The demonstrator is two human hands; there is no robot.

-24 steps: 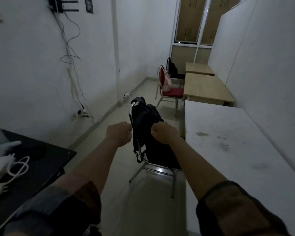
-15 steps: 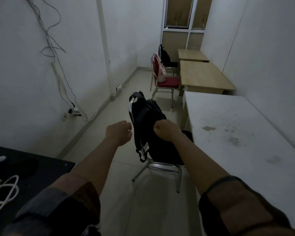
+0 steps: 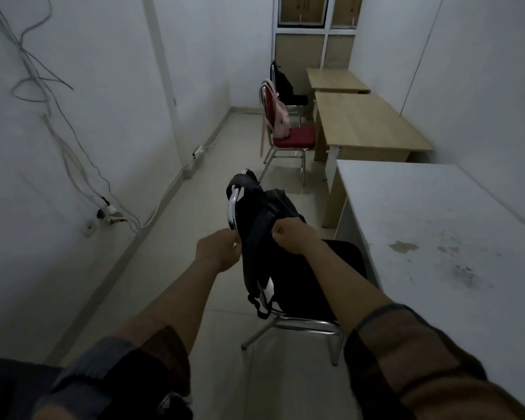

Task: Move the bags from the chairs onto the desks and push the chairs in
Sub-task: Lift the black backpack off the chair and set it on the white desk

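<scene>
A black backpack (image 3: 262, 237) hangs over the back of the nearest chrome chair (image 3: 300, 324), which stands beside the white desk (image 3: 443, 247). My left hand (image 3: 217, 248) is closed on the bag's left edge. My right hand (image 3: 291, 236) is a fist gripping the bag's upper right side. Farther down the room a pink bag (image 3: 281, 119) rests on a red-seated chair (image 3: 291, 137) next to a wooden desk (image 3: 367, 122). Behind it, another black bag (image 3: 284, 84) sits on a third chair by the far wooden desk (image 3: 334, 80).
The left wall carries loose cables (image 3: 73, 165) and a socket (image 3: 103, 212) near the floor. A tiled aisle (image 3: 194, 237) runs between that wall and the row of chairs. The desks line the right wall. A window (image 3: 303, 13) closes the far end.
My view has moved forward and tilted down, and the black table at the left has dropped out of sight. Both hands have closed in on the black backpack.
</scene>
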